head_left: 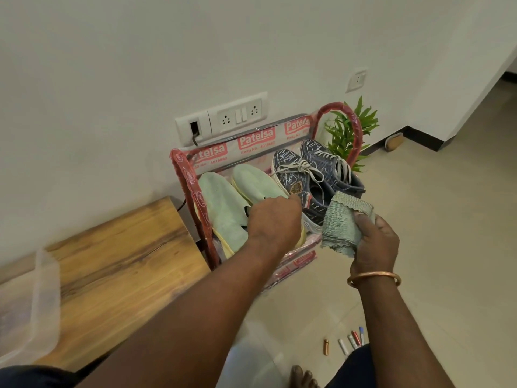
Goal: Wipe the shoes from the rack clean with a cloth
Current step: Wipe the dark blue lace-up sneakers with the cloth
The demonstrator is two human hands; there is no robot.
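Note:
A shoe rack [184, 175] with a red-wrapped frame stands against the wall. On its top shelf lie two pale green slip-on shoes, the left one [223, 208] and the right one [257, 183], and two dark blue patterned sneakers [291, 172] [324, 161] with white laces. My left hand [275, 217] reaches over the rear of the right green shoe, its fingers curled down round the shoe's opening; the fingertips are hidden. My right hand [375, 242] grips a folded grey-green cloth [341, 222] just in front of the nearer blue sneaker.
A wooden bench [117, 270] stands left of the rack, with a clear plastic lid [30, 309] on its near end. A green plant [349, 130] grows behind the rack's right side. Several markers and batteries [347, 343] lie on the tiled floor. A socket panel [223, 119] is on the wall.

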